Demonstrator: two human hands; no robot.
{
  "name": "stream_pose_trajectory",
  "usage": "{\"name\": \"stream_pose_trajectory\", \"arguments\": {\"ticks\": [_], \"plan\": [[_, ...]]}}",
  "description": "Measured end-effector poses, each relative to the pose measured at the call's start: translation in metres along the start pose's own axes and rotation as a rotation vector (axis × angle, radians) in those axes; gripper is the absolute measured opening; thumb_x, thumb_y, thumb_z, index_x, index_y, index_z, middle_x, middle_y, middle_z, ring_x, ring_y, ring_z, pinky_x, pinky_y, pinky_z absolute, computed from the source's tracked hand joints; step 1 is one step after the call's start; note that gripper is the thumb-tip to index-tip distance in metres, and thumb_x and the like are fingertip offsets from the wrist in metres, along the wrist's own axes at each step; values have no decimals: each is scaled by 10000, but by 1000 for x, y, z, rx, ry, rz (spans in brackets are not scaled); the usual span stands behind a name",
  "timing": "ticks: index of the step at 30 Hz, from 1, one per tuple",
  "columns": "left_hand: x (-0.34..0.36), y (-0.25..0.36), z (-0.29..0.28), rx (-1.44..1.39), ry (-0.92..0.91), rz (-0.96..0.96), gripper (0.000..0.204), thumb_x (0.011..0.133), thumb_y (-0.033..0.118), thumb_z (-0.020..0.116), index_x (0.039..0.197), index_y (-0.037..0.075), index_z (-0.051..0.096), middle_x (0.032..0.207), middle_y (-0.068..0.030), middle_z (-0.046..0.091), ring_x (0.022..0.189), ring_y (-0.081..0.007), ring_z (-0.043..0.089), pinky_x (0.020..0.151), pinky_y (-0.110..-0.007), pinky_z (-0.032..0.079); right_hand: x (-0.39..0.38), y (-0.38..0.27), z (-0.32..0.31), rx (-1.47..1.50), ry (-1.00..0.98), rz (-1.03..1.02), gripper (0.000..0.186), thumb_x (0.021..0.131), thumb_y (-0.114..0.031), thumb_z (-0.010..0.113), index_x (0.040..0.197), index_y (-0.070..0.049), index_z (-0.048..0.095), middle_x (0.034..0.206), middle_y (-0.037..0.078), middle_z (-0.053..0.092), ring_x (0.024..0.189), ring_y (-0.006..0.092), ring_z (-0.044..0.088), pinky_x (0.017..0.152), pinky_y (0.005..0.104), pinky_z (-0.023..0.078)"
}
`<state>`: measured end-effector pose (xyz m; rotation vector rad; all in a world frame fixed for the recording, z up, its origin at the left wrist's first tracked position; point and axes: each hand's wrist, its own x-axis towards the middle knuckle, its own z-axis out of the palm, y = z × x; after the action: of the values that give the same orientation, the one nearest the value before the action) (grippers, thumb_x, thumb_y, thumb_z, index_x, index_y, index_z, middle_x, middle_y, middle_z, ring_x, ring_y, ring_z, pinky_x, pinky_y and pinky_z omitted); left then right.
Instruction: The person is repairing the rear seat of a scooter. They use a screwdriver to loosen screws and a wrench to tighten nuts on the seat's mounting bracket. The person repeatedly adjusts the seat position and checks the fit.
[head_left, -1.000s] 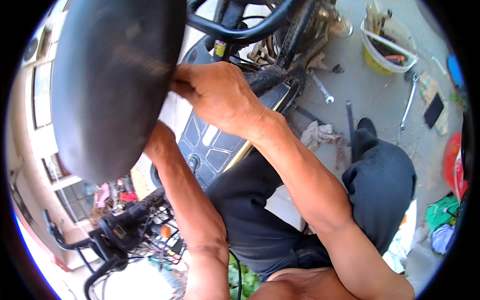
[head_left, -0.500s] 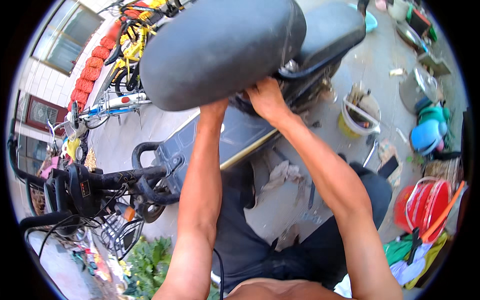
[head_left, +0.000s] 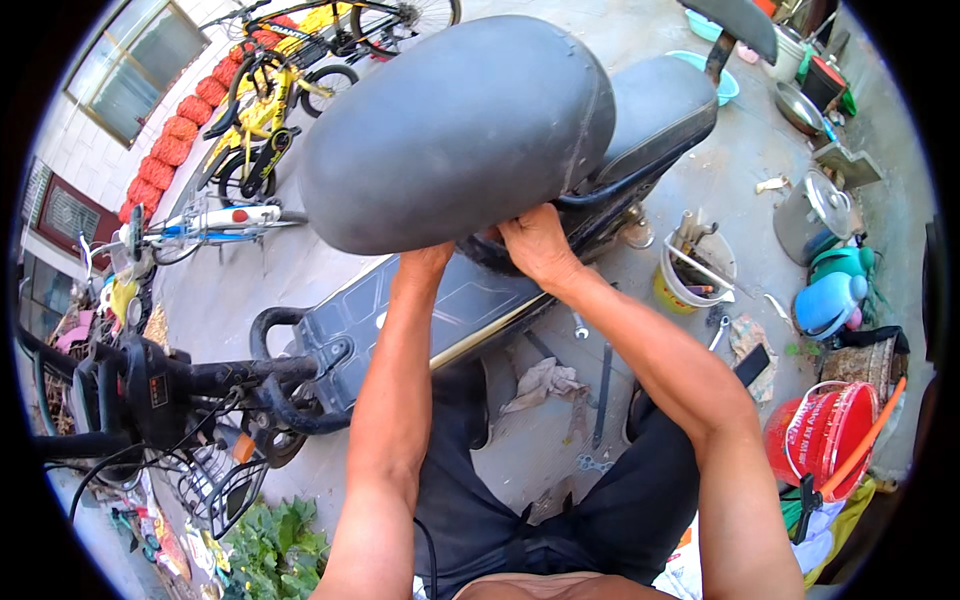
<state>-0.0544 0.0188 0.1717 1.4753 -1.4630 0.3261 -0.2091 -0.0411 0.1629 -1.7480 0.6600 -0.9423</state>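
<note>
A black padded front seat [head_left: 450, 140] of an electric scooter tilts over the grey footboard [head_left: 465, 305]. Behind it is the longer rear seat [head_left: 655, 110]. My left hand [head_left: 426, 260] reaches under the front seat's near edge, its fingers hidden beneath the padding. Just to its right, my right hand [head_left: 540, 245] is closed, with bent fingers tucked beneath the same seat near the frame. Whatever it grips there is out of sight. The scooter's handlebar stem [head_left: 235, 375] lies to the left.
On the ground to the right are a tool bucket [head_left: 668, 290], a wrench [head_left: 720, 332], a dark phone-like slab [head_left: 752, 365] and a red bucket [head_left: 805, 440]. A crumpled rag [head_left: 545, 385] lies between my legs. Bicycles [head_left: 262, 125] stand far left; leafy plants [head_left: 275, 540] grow near left.
My view has shifted, so the seat sits slightly lower in the picture and more bicycles show behind it. Both hands stay under the seat edge.
</note>
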Motion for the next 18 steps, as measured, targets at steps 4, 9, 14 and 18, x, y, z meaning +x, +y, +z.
{"name": "stream_pose_trajectory", "arguments": {"ticks": [4,9,14,18], "plan": [[2,0,3,10,-6,22,391,878,222,672,1216,45,584,1188,-145,609,1107,-320,549,948,-448,413,7,11,1,98,92,7,244,909,-211,579,891,23,646,704,183,658,680,278,685,636,372,513],[-16,-12,11,-3,-20,-16,451,896,275,661,1273,53,552,1262,-132,581,1179,-298,512,994,-449,386,15,26,-4,-29,196,-217,180,867,-169,585,885,-3,654,766,225,646,790,366,658,679,411,508],[-14,-29,18,13,57,59,420,902,254,650,1270,69,564,1256,-131,588,1165,-302,525,987,-454,396,18,25,-20,-265,261,-373,141,830,-169,593,849,-37,639,827,230,640,838,421,614,688,486,496],[-23,-49,17,242,95,209,407,894,231,649,1267,86,570,1234,-127,597,1141,-312,543,963,-461,413,15,4,-32,-405,232,-346,124,821,-173,604,830,-56,643,791,211,646,789,415,621,645,478,496]]}}
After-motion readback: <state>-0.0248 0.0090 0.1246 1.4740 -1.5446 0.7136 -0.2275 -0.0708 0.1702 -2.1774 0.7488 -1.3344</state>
